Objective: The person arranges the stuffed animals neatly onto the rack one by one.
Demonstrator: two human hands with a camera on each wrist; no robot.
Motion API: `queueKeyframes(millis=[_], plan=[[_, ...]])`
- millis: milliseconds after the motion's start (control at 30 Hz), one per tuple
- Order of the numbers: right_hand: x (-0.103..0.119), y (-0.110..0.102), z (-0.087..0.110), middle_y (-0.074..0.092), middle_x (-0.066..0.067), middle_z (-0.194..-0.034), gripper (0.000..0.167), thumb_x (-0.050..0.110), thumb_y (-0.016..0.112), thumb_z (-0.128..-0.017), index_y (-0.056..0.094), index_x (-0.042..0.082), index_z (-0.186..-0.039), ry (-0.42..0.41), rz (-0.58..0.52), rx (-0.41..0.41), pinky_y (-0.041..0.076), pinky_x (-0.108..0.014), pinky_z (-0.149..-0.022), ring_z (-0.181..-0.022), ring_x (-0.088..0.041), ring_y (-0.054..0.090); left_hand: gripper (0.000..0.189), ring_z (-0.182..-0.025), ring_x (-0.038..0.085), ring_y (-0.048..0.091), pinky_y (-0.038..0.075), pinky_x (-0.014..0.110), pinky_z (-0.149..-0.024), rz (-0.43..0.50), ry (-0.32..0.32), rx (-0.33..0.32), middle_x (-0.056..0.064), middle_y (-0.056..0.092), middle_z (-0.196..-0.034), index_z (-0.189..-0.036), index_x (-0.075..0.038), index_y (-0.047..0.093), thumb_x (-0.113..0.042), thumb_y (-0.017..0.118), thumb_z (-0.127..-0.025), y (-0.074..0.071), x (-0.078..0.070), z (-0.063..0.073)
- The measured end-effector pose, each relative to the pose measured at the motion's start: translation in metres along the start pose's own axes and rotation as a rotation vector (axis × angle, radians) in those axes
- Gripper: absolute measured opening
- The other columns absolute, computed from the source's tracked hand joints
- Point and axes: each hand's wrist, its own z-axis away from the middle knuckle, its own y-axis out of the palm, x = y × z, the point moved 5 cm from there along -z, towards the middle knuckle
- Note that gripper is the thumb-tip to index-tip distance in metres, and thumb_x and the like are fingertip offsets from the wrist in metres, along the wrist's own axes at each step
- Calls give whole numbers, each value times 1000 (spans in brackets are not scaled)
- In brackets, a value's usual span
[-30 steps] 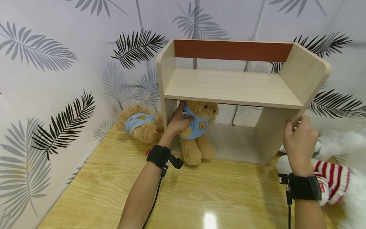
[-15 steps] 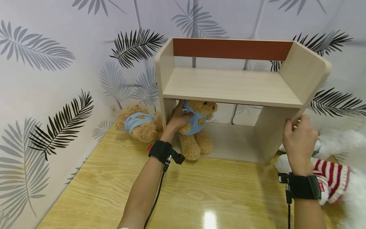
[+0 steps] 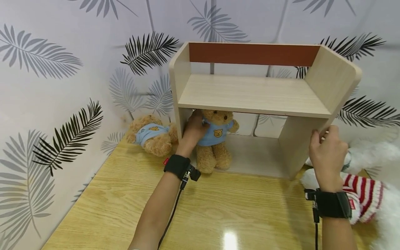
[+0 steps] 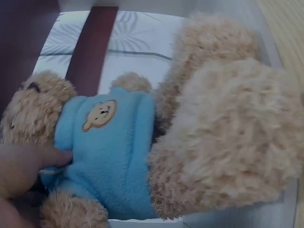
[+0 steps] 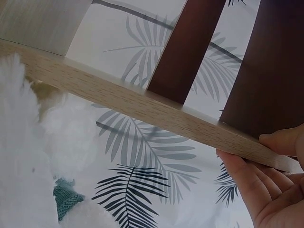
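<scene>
A tan teddy bear (image 3: 216,133) in a blue shirt with a bear-face patch sits in the lower left of a pale wooden shelf unit (image 3: 253,93). My left hand (image 3: 195,128) holds it near the neck and shoulder, beside the left side panel. In the left wrist view the thumb presses into the blue shirt (image 4: 111,156); the other fingers are mostly hidden. The bear's feet stand at the shelf's front edge. My right hand (image 3: 328,152) pinches the front edge of the right side panel (image 5: 156,111), thumb inside and fingers outside.
A second tan bear (image 3: 153,134) in blue lies on the table (image 3: 200,211) left of the shelf. At the right are white plush toys, one in a red-and-white striped top (image 3: 364,196). A leaf-patterned wall covering (image 3: 93,52) hangs behind.
The left hand has moved the bear slightly back into the shelf and turned it to face more forward; its other arm now shows. The right hand has stayed on the panel.
</scene>
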Motion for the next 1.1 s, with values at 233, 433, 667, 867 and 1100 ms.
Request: queueKeyframes(millis=[233,433,667,867,1100], plan=[[-2,1,-1,62,-30,-100,41,30,47,-95,53,-8,-111,13,4,10,48,-57,-65,-87,-46,61,52,-77,25,57,45,34,-59,-96,26,-123,21,48,-116,-137,5,32,-11,55,-93,0,-3,9],[-3,3,-1,62,-30,-103,43,31,47,-95,53,-8,-112,18,7,24,48,-57,-66,-87,-45,61,62,-101,31,59,51,34,-73,-156,-1,-163,26,45,-128,-142,9,22,-11,55,-93,6,-3,11],[-3,2,-1,62,-30,-102,43,31,47,-95,53,-8,-111,22,2,21,48,-57,-65,-87,-45,62,64,-101,28,59,51,32,-76,-272,22,-216,23,51,-123,-142,9,22,-15,57,-93,12,-1,14],[-1,2,-1,62,-30,-103,42,29,47,-95,53,-8,-111,21,-5,26,48,-57,-67,-88,-45,61,63,-95,27,61,51,31,-73,-352,75,-290,22,54,-117,-141,9,24,-17,57,-93,12,-1,19],[-2,1,-1,63,-30,-99,39,28,50,-94,54,-9,-109,3,-15,-3,47,-57,-67,-86,-45,62,58,-94,28,61,52,32,-71,-352,143,-372,22,55,-116,-140,9,29,-12,56,-92,10,-3,26]])
